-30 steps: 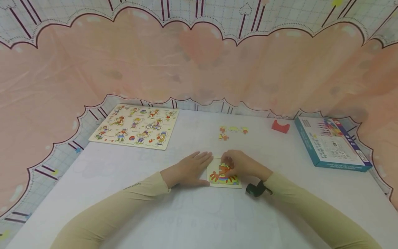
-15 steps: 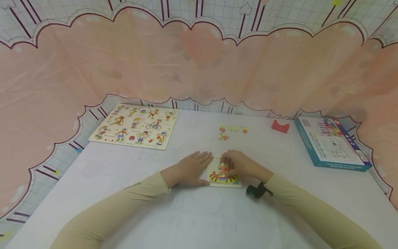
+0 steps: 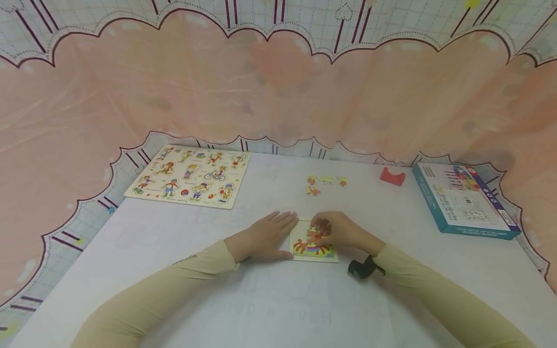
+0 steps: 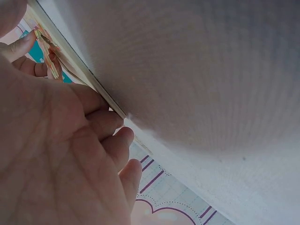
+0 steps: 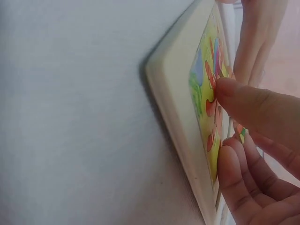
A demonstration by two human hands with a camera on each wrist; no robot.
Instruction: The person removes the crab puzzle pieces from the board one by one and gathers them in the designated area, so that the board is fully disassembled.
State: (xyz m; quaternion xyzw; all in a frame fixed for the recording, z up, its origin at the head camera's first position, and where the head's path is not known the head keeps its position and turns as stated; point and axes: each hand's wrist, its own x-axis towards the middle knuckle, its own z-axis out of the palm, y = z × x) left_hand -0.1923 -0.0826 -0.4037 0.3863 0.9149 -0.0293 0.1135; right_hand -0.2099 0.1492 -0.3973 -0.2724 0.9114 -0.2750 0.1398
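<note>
A small wooden jigsaw board (image 3: 298, 232) lies on the white table, with a red-orange animal picture partly put together inside its pale frame. My left hand (image 3: 266, 238) rests flat at the board's left edge, fingers straight and thumb near its lower corner. Over the picture, my right hand (image 3: 338, 229) pinches a jigsaw piece (image 4: 48, 58), which stands tilted in the left wrist view. From the right wrist, thumb and fingertips are seen close against the picture by the wooden frame (image 5: 174, 89). My right fingers hide part of the picture in the head view.
Several loose jigsaw pieces (image 3: 313, 192) lie beyond the board. A larger picture board (image 3: 204, 191) is at back left. On the right are a red curved block (image 3: 392, 177) and a teal-sided box (image 3: 465, 203). A patterned curtain (image 3: 278, 96) hangs behind the table.
My right hand has shifted slightly over the picture, lastly a little to the right, still pinching the piece. My left hand and the board have stayed in place.
</note>
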